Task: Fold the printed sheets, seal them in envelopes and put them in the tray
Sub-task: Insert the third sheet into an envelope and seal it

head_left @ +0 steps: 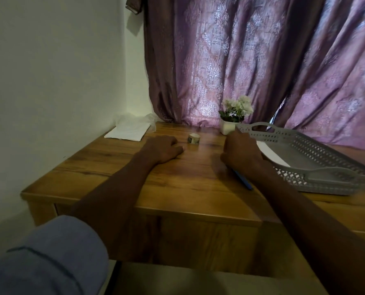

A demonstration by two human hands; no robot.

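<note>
Your left hand (163, 149) rests loosely curled on the bench (177, 184), your right hand's (241, 150) grip unclear, beside the tray (318, 179) holding an envelope (271, 153) at two o'clock; reaching could knock the tape (194, 139).

A potted plant (235, 116) and blue pen (243, 180) sit on the wooden table (177, 188) before purple curtains (252, 60).

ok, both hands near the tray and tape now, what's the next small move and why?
Probably send the left hand back to the paper stack at the far left corner for another sheet. It rests on the table holding nothing, while the tray already holds a white piece beside the right hand.
</note>
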